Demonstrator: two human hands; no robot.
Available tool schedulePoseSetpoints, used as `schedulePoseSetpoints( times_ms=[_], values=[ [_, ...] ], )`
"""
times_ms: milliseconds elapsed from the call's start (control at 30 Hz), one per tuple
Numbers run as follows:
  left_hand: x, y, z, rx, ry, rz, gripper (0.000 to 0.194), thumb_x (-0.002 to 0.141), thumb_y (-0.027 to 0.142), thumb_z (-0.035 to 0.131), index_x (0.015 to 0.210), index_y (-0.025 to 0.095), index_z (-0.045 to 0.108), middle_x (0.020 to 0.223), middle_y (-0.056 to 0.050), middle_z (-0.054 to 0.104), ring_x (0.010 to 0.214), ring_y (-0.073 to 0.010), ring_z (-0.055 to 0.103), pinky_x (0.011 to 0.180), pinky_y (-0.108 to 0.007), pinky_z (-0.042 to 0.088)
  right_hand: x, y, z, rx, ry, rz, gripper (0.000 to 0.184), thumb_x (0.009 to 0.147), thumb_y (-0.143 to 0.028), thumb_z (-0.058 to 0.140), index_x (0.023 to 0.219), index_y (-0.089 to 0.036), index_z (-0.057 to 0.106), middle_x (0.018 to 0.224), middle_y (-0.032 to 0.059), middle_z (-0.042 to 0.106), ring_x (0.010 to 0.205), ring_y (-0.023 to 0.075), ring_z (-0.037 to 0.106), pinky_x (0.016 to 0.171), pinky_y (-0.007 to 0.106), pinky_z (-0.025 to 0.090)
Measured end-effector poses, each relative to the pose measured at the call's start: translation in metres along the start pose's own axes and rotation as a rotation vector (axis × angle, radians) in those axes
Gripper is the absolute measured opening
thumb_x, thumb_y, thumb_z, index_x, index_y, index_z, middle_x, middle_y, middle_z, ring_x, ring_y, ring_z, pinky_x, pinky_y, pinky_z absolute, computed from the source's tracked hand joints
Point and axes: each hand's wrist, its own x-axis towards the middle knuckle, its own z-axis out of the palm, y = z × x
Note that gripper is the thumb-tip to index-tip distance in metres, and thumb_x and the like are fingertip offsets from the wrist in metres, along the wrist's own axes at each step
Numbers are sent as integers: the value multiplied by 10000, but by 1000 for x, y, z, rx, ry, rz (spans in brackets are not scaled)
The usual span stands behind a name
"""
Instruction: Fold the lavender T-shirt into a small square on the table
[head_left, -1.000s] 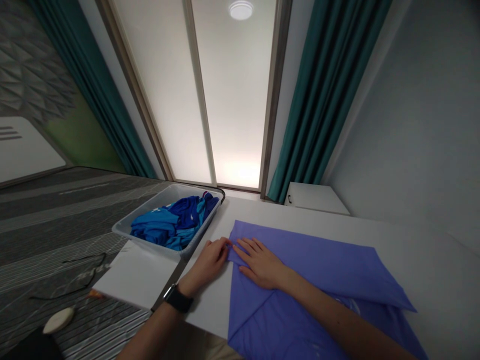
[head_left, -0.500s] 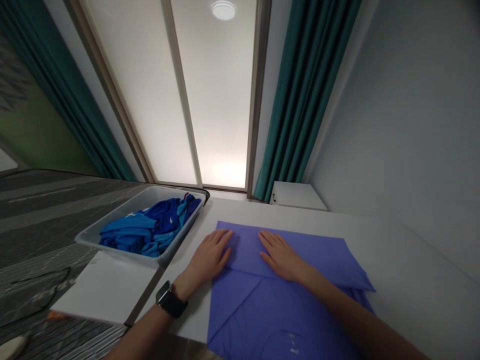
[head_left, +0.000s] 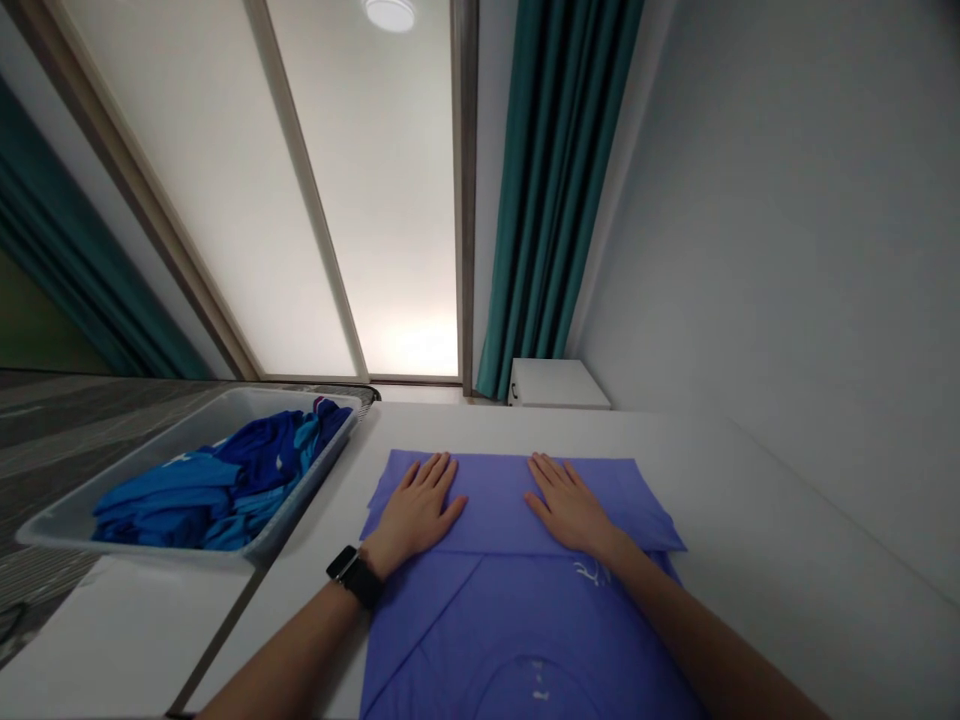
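A purple T-shirt [head_left: 517, 620] lies on the white table [head_left: 720, 500], its far part folded over toward me as a flat band. Its neckline faces me, and small white lettering shows near the collar and just below the fold. My left hand [head_left: 420, 508] rests flat on the left side of the folded band, fingers spread. On the band's right side my right hand [head_left: 568, 503] also lies flat with its fingers apart. A black watch [head_left: 355, 577] is on my left wrist. My right forearm covers part of the shirt's right side.
At the left stands a translucent plastic bin [head_left: 67, 535] of crumpled blue clothes [head_left: 217, 480]. A small white cabinet [head_left: 559, 383] is beyond the table's far edge, near a teal curtain [head_left: 547, 200]. A wall [head_left: 787, 250] runs along the right.
My left hand has shifted further onto the folded band, and the hands now lie wider apart. The fold looks flatter and straighter. The camera view has turned slightly to the right.
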Motion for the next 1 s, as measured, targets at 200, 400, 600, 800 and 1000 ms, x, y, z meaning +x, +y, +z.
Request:
schedulePoseSetpoints(
  times_ms=[200, 400, 600, 800, 1000],
  values=[
    [1, 2, -2, 6, -2, -32, 612, 974, 529, 374, 1481, 190, 414, 1554, -108, 380, 1454, -289, 304, 1181, -487, 212, 0, 1, -1, 29, 16, 56, 650, 999, -481, 227, 1521, -107, 333, 1584, 138, 302, 1475, 239, 239, 1208, 469, 142],
    [2, -6, -5, 13, -23, -9, 627, 976, 546, 365, 1490, 188, 401, 1560, -109, 365, 1455, -273, 305, 1187, -472, 205, -7, 20, -8, 38, -21, 63, 651, 998, -478, 244, 1516, -96, 342, 1582, 155, 301, 1470, 252, 251, 1200, 467, 175],
    [4, 7, -9, 11, -19, -20, 607, 983, 519, 369, 1476, 169, 419, 1544, -136, 388, 1446, -291, 323, 1182, -505, 206, -19, 29, -7, 7, -4, 34, 617, 994, -449, 277, 1507, -117, 368, 1581, 150, 307, 1466, 257, 263, 1200, 476, 179],
    [3, 44, 1, -63, -9, 114, 582, 989, 524, 366, 1495, 236, 389, 1565, -95, 364, 1456, -270, 302, 1191, -498, 193, -21, 23, 2, -13, 61, 58, 614, 996, -455, 265, 1509, -133, 365, 1587, 138, 296, 1472, 251, 244, 1198, 483, 163],
    [3, 33, 4, -58, -23, 137, 577, 995, 526, 351, 1510, 265, 363, 1578, -80, 336, 1462, -261, 293, 1196, -510, 174, -15, 20, 2, -24, 42, 45, 624, 999, -456, 261, 1517, -117, 344, 1593, 137, 282, 1480, 247, 219, 1203, 474, 145]
  ],
)
